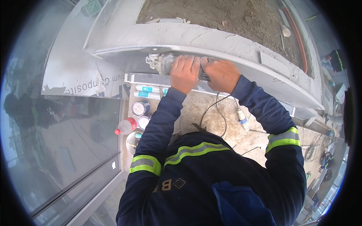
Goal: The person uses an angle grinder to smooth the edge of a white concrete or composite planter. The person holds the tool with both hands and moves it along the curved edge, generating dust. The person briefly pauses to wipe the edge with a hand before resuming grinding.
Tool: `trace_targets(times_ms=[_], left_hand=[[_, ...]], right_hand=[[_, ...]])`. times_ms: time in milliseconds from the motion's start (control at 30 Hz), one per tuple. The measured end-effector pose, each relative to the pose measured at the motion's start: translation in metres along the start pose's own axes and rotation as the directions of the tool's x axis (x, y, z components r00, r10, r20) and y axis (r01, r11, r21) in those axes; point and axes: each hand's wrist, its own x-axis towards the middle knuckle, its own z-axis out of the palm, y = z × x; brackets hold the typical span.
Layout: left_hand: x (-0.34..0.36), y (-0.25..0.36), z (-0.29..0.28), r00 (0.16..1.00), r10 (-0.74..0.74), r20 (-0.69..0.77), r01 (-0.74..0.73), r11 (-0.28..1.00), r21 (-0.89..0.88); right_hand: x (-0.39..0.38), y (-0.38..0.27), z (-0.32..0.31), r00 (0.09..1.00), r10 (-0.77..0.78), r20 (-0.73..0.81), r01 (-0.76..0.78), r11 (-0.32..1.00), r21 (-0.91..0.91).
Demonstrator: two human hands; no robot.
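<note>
Both hands grip a dusty angle grinder (164, 64) held sideways below the white plastered ledge. My left hand (184, 71) has its fingers wrapped over the tool's body, and my right hand (220, 75) is closed around its rear end. The grinder's disc (154, 49) is at the thin edge of a pale panel (264, 75) along the ledge; I cannot tell whether it touches. A white protective-film-covered board (68, 75) with print lies to the left. A dark cable (211, 107) hangs beneath the right hand to a white and blue connector (242, 118).
Below are paint tins (138, 108), white tubes (147, 94), a plastic bottle (128, 125) and a bucket (130, 145) on the dirty floor (188, 120). A sand-filled planter (203, 11) holds an orange pipe (299, 45). A glass wall (68, 143) is left. Another person (335, 60) is at far right.
</note>
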Motion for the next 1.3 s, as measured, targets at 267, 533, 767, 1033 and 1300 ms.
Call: trace_targets(times_ms=[267, 533, 767, 1033, 1300], left_hand=[[-0.003, -0.017, -0.004, 0.999, -0.024, 0.030, 0.024, 1.000, 0.012], [0.015, 0.039, -0.002, 1.000, -0.010, 0.006, 0.010, 1.000, -0.011], [0.008, 0.020, 0.001, 1.000, 0.000, -0.014, 0.000, 1.000, 0.008], [-0.006, -0.021, 0.005, 1.000, -0.017, 0.019, 0.017, 1.000, 0.003], [0.010, 0.017, -0.008, 1.000, -0.010, 0.025, 0.010, 1.000, -0.023]], right_hand=[[0.023, 0.001, 0.013, 0.998, -0.039, 0.045, 0.037, 0.999, 0.031], [-0.030, 0.010, -0.019, 0.996, 0.057, 0.075, -0.058, 0.998, 0.003], [-0.014, 0.004, -0.011, 0.997, 0.061, 0.054, -0.062, 0.998, 0.025], [0.026, 0.003, 0.018, 0.999, -0.023, 0.023, 0.023, 1.000, 0.018], [-0.011, -0.001, -0.014, 0.997, 0.031, 0.069, -0.032, 0.999, 0.011]])
